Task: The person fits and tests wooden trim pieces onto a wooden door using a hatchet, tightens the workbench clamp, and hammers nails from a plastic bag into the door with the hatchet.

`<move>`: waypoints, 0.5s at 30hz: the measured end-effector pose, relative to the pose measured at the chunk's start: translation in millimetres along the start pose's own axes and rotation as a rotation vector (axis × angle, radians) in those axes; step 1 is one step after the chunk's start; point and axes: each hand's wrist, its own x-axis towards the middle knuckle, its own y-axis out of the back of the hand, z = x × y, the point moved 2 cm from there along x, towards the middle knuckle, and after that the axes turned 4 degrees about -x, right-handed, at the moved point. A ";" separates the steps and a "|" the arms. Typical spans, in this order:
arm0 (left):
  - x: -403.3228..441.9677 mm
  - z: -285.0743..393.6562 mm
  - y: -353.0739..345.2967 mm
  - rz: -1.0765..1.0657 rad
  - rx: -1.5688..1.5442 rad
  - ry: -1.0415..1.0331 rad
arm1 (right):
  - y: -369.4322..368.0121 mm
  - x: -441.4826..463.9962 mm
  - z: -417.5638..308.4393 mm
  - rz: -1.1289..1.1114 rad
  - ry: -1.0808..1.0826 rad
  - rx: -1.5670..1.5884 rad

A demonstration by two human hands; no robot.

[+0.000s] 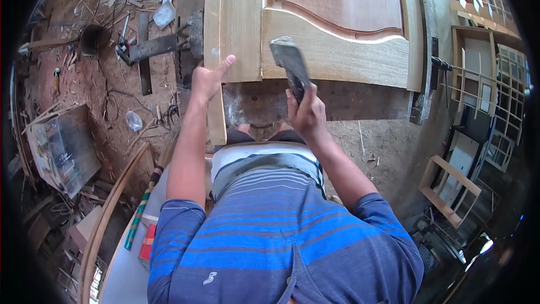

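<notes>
A pale wooden door with a carved panel [337,50] lies on a dark workbench [360,101]. At its left edge my left hand [208,81] rests on the side board, thumb stretched out and the other fingers over the edge, mostly hidden. In my right hand [308,111] is a dark, flat-headed tool [289,59], held by its handle above the door's lower rail. The tool is slightly blurred, and its exact kind is hard to tell. A narrow end of the side board [216,121] sticks out past the bench's near edge.
Left of the bench, a metal clamp bar [153,48] juts out above a floor strewn with scraps. A worn box [64,149] stands at the far left. Wooden frames [450,188] lean at the right. A black clamp handle [442,64] projects from the bench's right side.
</notes>
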 end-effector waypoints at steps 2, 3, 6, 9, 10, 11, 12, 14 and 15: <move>-5.6 5.9 -1.5 -0.022 -0.022 0.029 | -8.4 1.6 14.1 -0.217 -0.116 -0.157; -7.5 8.2 -2.1 -0.015 -0.033 0.019 | -3.9 3.9 11.9 -0.253 -0.131 -0.206; -8.9 9.6 1.5 -0.010 -0.018 0.046 | 6.5 15.1 9.5 -0.266 -0.113 -0.167; -1.4 7.1 0.9 -0.016 -0.063 0.005 | 17.1 18.6 22.9 -0.301 -0.166 -0.074; -1.3 2.8 0.0 -0.021 -0.086 -0.017 | 22.0 15.2 23.2 -0.325 -0.200 -0.053; -0.3 -1.3 -1.3 -0.026 -0.097 -0.023 | 31.1 13.2 15.8 -0.333 -0.252 -0.012; 2.3 -4.3 -1.8 -0.031 -0.107 -0.032 | 32.9 4.6 16.8 -0.293 -0.196 -0.025; 3.7 -3.9 -1.2 -0.043 -0.110 -0.051 | 36.6 -12.1 27.2 -0.210 -0.078 -0.054; 1.0 2.1 0.0 -0.050 -0.105 -0.057 | 41.2 -17.4 36.6 -0.162 0.020 -0.088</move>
